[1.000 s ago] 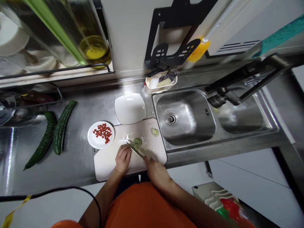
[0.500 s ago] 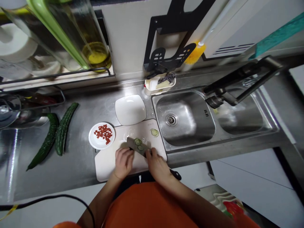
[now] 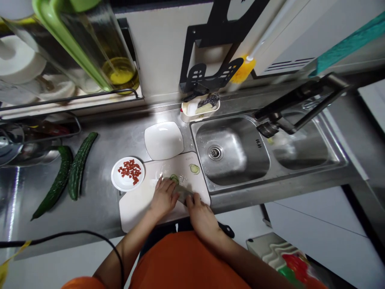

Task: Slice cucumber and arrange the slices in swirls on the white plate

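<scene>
My right hand is closed on a kitchen knife; its broad blade lies flat and low over the white cutting board. The black handle end sticks out behind my right wrist. My left hand is at the blade's far end, its curled fingers over thin cucumber slices. Some slices show past the fingertips, and the hand covers the others. A small pile of cucumber slices rests at the board's upper right.
Left of the board stands a white dish of diced red pieces. A white square plate sits behind the board. Two whole cucumbers lie further left. The sink borders the board's right side, with a dark faucet above.
My left hand has moved right and forward, from beside the blade onto the cucumber slices lying on it. My right hand still holds the knife in nearly the same place.
</scene>
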`<action>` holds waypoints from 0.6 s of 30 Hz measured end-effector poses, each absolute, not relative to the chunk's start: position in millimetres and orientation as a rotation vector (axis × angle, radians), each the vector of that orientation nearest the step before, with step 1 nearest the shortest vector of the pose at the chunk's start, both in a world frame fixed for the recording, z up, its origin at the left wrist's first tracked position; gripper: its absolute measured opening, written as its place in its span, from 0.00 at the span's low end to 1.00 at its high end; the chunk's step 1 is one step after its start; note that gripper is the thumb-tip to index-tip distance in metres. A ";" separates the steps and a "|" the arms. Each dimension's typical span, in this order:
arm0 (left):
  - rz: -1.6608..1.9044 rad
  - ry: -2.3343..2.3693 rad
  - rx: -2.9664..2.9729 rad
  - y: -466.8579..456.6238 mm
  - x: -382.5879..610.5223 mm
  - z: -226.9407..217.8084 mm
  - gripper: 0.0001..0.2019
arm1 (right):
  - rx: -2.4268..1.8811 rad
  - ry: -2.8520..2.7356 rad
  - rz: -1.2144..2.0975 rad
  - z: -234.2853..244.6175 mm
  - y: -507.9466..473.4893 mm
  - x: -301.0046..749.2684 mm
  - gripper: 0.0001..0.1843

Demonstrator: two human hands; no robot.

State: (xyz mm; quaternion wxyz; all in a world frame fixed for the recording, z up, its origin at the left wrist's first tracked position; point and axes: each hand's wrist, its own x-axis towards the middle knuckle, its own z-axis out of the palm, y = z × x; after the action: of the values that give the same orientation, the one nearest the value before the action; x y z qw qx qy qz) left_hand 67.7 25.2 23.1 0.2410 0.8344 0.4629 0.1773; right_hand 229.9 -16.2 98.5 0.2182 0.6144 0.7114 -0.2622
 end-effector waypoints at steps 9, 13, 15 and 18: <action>0.895 1.489 2.007 13.3 40.8 21.7 0.14 | 1.755 1.857 -1.013 110.3 -20.4 248.2 0.22; 0.959 1.592 1.937 -3.6 29.9 9.1 0.10 | 1.804 1.884 -1.095 101.3 -17.0 249.1 0.21; 0.942 1.547 1.964 -10.8 29.7 1.3 0.10 | 1.803 1.879 -1.101 97.9 -14.8 245.9 0.20; 0.931 1.510 1.980 -16.0 34.4 -8.3 0.10 | 1.771 1.868 -1.117 96.7 -11.9 238.7 0.18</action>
State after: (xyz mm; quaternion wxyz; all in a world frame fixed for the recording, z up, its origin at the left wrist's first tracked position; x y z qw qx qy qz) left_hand 34.4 -16.0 -8.3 0.2392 0.7232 0.5515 0.3400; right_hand 238.7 -11.9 96.7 0.1669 0.6223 0.6563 -0.3926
